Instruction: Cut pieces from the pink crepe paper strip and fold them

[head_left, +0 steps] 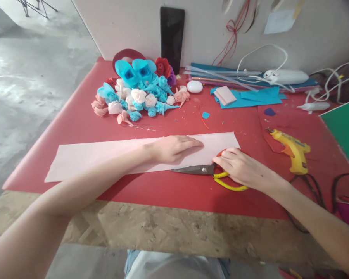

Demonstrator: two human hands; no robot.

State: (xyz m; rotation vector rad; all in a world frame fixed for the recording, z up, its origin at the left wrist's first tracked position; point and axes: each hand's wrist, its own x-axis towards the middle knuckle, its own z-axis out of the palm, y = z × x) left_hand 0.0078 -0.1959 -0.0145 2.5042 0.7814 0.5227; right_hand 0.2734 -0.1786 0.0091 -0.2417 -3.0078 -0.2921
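Note:
A long strip of pale pink paper [99,157] lies flat across the red-covered table. My left hand [173,148] rests palm down on it, fingers stretched toward the right. At the strip's lower right edge, my right hand [240,164] has its fingers curled over the handles of a pair of scissors [193,169]. The dark blades point left along the paper's near edge. One handle loop is yellow, the other red, and my fingers partly hide both.
Paper flowers [139,95] in blue, white, pink and red are heaped at the back left. A black phone [172,38] leans against the wall. Behind the strip lie blue paper pieces [258,97] and a folded pink piece [225,95]. A yellow glue gun [293,149] lies at right.

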